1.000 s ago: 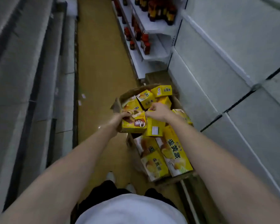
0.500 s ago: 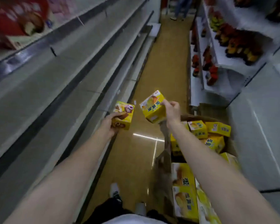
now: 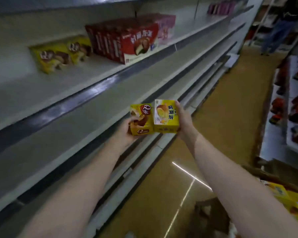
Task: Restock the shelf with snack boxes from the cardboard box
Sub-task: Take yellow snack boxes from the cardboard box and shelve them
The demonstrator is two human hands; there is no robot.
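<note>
The step in hand looks to be carrying 2 snack boxes up to the shelving for placing, and doing it well probably means matching each box to its own kind: the left hand (image 3: 127,128) grips a small yellow cardboard box with a brown cake picture (image 3: 141,119), fingers curled round its near left side, and similar yellow boxes with the same brown picture (image 3: 58,54) stand on the upper white metal shelf (image 3: 76,79), far to the left and above the hands, so that box likely belongs beside them, printed face outward and square to the shelf edge. The right hand (image 3: 183,120) holds a small yellow cardboard box with a pale sponge-cake picture (image 3: 165,115), gripped from its right side with the fingertips over the top far corner; no matching stock is plainly visible on the shelves, so its place is a guess. The 2 boxes touch side by side between the hands, out over the front edge of a lower shelf and resting on nothing. A block of red cardboard boxes (image 3: 126,40) stands just right of the yellow stock. The brown cardboard supply box (image 3: 265,174), with more yellow boxes inside, sits near right, well apart from both hands.
</note>
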